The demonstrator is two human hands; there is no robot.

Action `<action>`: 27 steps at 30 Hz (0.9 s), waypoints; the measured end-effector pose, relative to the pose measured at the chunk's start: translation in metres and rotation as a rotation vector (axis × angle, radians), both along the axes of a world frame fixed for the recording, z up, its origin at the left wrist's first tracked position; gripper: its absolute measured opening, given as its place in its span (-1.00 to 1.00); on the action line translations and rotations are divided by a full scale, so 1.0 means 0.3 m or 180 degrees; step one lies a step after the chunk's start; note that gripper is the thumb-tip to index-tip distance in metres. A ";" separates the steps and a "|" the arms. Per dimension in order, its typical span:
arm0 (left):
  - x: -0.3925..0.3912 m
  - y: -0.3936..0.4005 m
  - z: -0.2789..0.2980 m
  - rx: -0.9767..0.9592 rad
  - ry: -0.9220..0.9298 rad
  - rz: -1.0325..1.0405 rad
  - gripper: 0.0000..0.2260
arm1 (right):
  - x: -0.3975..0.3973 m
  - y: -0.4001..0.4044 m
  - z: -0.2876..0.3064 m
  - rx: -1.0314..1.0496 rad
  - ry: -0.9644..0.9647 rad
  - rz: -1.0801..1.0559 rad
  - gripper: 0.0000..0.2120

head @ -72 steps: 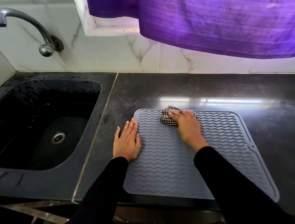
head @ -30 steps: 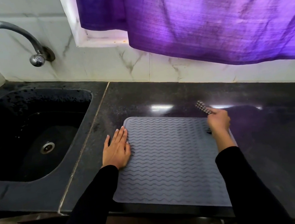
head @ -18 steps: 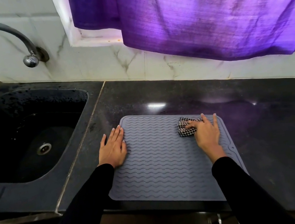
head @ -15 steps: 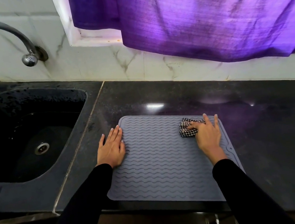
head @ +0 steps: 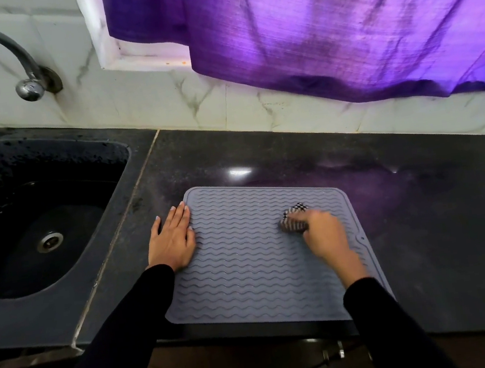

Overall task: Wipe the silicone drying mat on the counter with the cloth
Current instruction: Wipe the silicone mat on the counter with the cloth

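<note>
A grey silicone drying mat (head: 251,268) with wavy ridges lies on the dark counter (head: 441,220), its near edge at the counter's front. My left hand (head: 173,241) rests flat on the mat's left edge, fingers straight, partly on the counter. My right hand (head: 325,234) is motion-blurred over the mat's far right part and grips a bunched black-and-white checked cloth (head: 294,218) against the mat. Both arms are in black sleeves.
A black sink (head: 42,226) with a drain lies to the left, with a chrome tap (head: 23,79) on the marble wall above it. A purple curtain (head: 323,27) hangs over the back of the counter. Bare dark counter stretches to the right of the mat.
My right hand, which held the cloth lifted at the mat's far right corner a second ago, came down onto the mat and now rubs slightly nearer me. My left hand has stayed put.
</note>
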State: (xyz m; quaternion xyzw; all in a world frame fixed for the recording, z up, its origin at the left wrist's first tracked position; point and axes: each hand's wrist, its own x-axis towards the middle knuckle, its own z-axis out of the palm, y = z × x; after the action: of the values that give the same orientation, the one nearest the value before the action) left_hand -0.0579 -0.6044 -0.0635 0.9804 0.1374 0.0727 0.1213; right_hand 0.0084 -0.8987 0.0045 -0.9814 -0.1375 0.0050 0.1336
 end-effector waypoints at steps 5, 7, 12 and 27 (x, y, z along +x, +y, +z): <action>-0.003 0.003 0.003 -0.0018 0.0012 -0.0026 -0.23 | -0.043 -0.100 -0.103 -0.0221 -0.0601 0.0505 -0.33; -0.003 0.003 0.006 0.0001 0.0027 -0.0027 -0.22 | -0.034 -0.131 -0.087 -0.0353 -0.0562 0.0465 -0.36; -0.003 0.003 0.006 -0.0015 0.0044 -0.0028 -0.22 | -0.033 -0.142 0.004 -0.0542 0.0007 -0.0303 -0.50; -0.005 0.003 0.014 -0.0039 0.0089 -0.0076 -0.35 | -0.123 -0.032 -0.057 -0.0119 -0.0194 0.0160 -0.36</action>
State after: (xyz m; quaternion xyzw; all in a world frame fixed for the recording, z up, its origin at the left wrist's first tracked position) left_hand -0.0594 -0.6035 -0.0594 0.9821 0.1278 0.0567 0.1263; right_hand -0.0284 -0.9084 -0.0127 -0.9797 -0.1660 -0.0189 0.1108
